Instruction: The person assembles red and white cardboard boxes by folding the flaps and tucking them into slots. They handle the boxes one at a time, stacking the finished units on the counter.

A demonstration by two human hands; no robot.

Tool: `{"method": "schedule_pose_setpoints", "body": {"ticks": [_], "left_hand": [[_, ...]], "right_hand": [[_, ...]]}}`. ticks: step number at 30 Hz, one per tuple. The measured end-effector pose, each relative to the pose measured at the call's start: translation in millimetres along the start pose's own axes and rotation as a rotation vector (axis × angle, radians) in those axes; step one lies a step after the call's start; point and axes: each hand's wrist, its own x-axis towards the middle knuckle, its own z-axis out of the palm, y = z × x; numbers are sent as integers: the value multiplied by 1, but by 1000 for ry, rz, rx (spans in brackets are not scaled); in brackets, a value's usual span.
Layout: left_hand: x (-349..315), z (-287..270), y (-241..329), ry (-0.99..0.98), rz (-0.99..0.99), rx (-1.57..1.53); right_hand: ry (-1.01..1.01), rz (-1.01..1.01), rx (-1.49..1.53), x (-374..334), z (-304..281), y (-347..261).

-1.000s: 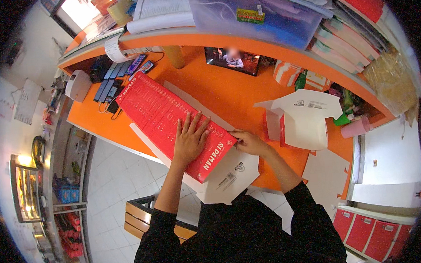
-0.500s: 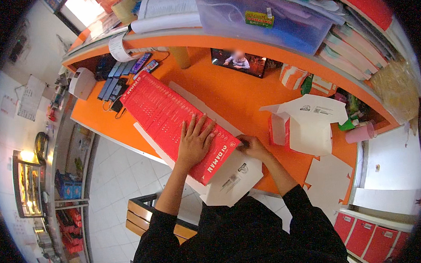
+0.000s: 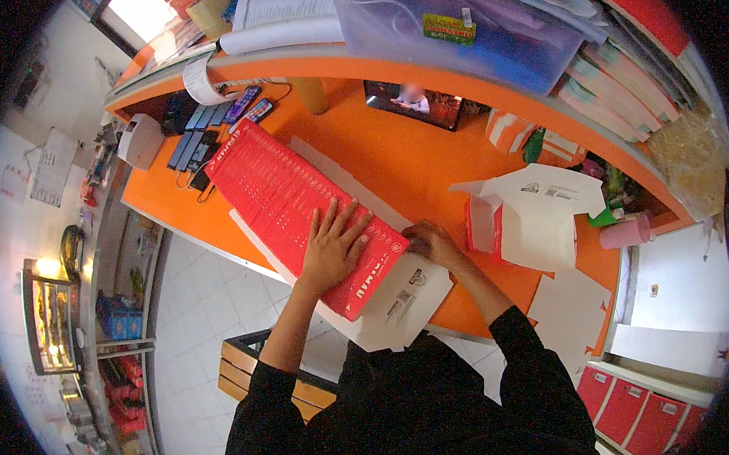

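Note:
A long red cardboard box blank, printed in white, lies slantwise across the front edge of the orange table. White cardboard shows along its sides, and a white flap sticks out at its near end. On the red panel my left hand rests flat, fingers spread. My right hand is at the blank's right near corner, its fingers curled round the cardboard edge; the fingertips are partly hidden. To the right stands a folded box, white inside and red outside, with its lid up.
A white cardboard sheet lies at the table's right end. Several phones with cables sit at the far left. A small screen leans at the back under a shelf carrying a clear plastic bin. A wooden-slatted stool stands below the table.
The red panel's near end now looks bent up and narrower beside my right hand. My right hand has shifted slightly up and left; my left hand stays flat on the panel.

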Motion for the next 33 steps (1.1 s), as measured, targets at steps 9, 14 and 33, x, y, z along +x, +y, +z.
{"method": "schedule_pose_setpoints", "body": {"ticks": [9,14,33], "left_hand": [[0,-2,-1,32,19,4],[-23,0,-10,207,-102,-245],[-173,99,25,60,-654,-479]], "right_hand": [[-28,125,231,8,4,-10],[-24,70,-46,12,1,-20],[-225,2,-26,18,-5,-32]]}}
